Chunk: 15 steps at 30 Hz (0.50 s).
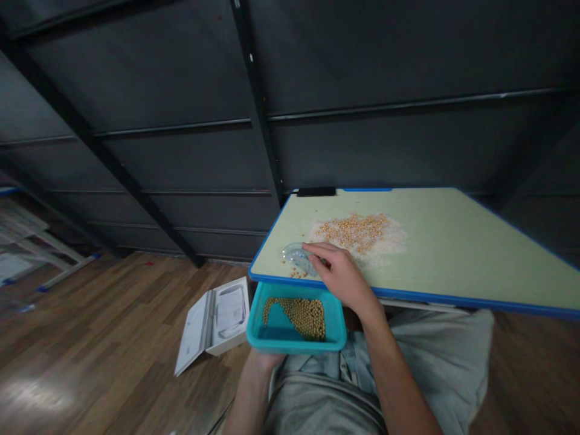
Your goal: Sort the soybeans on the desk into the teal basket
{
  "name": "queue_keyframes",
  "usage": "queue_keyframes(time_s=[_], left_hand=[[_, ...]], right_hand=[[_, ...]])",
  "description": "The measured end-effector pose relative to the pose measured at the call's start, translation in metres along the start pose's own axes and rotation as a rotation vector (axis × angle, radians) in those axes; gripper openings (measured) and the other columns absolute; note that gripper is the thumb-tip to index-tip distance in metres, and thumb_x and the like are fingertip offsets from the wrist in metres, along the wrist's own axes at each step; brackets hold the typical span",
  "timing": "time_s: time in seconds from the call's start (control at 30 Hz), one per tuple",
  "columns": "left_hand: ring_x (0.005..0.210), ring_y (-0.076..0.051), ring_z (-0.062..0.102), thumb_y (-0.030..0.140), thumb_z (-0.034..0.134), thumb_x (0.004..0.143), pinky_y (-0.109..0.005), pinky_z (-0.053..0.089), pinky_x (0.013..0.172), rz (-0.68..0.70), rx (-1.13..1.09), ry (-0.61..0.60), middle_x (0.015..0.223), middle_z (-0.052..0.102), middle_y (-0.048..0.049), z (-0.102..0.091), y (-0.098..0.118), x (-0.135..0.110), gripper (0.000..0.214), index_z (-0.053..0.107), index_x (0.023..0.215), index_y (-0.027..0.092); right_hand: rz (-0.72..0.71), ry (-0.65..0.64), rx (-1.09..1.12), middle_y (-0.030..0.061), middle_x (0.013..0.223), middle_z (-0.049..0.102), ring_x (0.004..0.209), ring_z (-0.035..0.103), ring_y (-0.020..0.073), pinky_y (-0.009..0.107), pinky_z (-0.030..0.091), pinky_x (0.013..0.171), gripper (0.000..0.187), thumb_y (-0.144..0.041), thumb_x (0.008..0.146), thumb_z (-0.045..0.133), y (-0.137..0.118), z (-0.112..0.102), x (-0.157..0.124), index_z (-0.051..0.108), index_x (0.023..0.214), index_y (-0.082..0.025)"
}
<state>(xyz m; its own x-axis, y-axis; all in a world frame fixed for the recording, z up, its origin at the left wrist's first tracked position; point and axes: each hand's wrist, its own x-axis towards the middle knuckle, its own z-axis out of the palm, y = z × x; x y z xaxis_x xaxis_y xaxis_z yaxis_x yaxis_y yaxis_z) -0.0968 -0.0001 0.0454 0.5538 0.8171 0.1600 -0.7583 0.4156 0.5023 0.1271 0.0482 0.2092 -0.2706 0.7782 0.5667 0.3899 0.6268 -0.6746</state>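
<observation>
A teal tray (258,314) partly filled with yellow beans (303,317) is held just under the near edge of the table. My left hand (263,359) holds it from below; the fingers are hidden under the tray. My right hand (339,272) rests on the table (453,241) near its edge, fingers curled on a small clear plastic scraper (295,255). A few beans (296,273) lie by the scraper at the edge. Farther back, a heap of yellow beans mixed with white rice (362,234) is spread out.
A small dark object (316,191) lies at the table's far edge. An open white box (217,320) lies on the wooden floor to the left. A dark panelled wall (181,121) stands behind. White frames (27,241) are at far left.
</observation>
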Motion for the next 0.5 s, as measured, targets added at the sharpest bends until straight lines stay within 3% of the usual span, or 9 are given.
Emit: queue_keyframes(time_s=[0.13, 0.27, 0.5], left_hand=[[0.147, -0.018, 0.051, 0.031, 0.014, 0.107, -0.047, 0.016, 0.132, -0.003, 0.016, -0.04, 0.129, 0.077, 0.0015, 0.004, 0.002, -0.003, 0.062, 0.07, 0.133, 0.032], [0.145, -0.014, 0.052, 0.019, 0.013, 0.105, -0.044, 0.018, 0.131, -0.006, 0.024, -0.026, 0.127, 0.078, 0.006, 0.005, 0.003, -0.004, 0.065, 0.07, 0.132, 0.035], [0.15, -0.019, 0.046, 0.034, 0.015, 0.107, -0.049, 0.021, 0.129, -0.053, 0.045, 0.092, 0.129, 0.077, 0.0053, 0.017, 0.004, 0.0, 0.061, 0.072, 0.129, 0.036]], right_hand=[[-0.025, -0.032, 0.004, 0.0069, 0.131, 0.076, 0.121, 0.071, 0.0239, 0.047, 0.055, 0.109, 0.036, -0.011, 0.101, 0.057, -0.002, 0.001, 0.001, 0.076, 0.128, -0.025], [-0.038, -0.047, 0.015, 0.0053, 0.13, 0.076, 0.121, 0.07, 0.0224, 0.046, 0.054, 0.11, 0.036, -0.011, 0.101, 0.057, -0.004, 0.0, 0.001, 0.075, 0.128, -0.026], [-0.06, -0.101, 0.043, 0.0038, 0.129, 0.077, 0.12, 0.07, 0.0206, 0.043, 0.054, 0.108, 0.037, -0.008, 0.102, 0.055, -0.006, -0.002, 0.0, 0.075, 0.127, -0.025]])
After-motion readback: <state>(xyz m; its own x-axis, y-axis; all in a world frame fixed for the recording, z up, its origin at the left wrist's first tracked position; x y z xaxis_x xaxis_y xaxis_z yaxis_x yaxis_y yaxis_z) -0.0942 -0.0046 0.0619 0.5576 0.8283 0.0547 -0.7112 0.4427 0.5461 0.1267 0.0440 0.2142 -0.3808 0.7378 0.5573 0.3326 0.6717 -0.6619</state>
